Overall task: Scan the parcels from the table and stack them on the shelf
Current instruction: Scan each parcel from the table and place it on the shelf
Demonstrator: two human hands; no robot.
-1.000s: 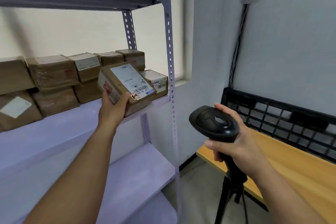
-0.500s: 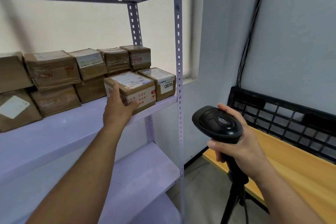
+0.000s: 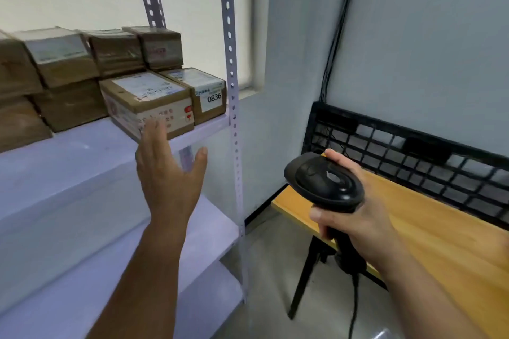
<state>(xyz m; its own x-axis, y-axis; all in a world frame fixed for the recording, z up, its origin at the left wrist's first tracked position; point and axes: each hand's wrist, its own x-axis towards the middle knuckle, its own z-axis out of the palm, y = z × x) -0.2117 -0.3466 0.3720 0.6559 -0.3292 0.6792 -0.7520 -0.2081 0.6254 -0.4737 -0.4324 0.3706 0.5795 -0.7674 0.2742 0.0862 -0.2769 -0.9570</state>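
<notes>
A brown cardboard parcel (image 3: 148, 102) with a white label lies on the white shelf board (image 3: 68, 151), at its front edge, beside a parcel marked 0836 (image 3: 205, 95). My left hand (image 3: 168, 173) hangs just below and in front of the parcel, fingers spread and straight, holding nothing. My right hand (image 3: 355, 215) grips the handle of a black barcode scanner (image 3: 323, 181) over the left end of the wooden table (image 3: 440, 234).
Several more brown parcels (image 3: 63, 63) are stacked two high further back on the shelf. A grey perforated upright (image 3: 231, 91) stands at the shelf's right corner. A black wire crate (image 3: 413, 154) stands on the table against the wall. A lower shelf board (image 3: 110, 270) lies beneath.
My left hand set the parcel flat on the shelf next to the 0836 parcel, let go and drew back with fingers spread. The scanner hand stayed about where it was.
</notes>
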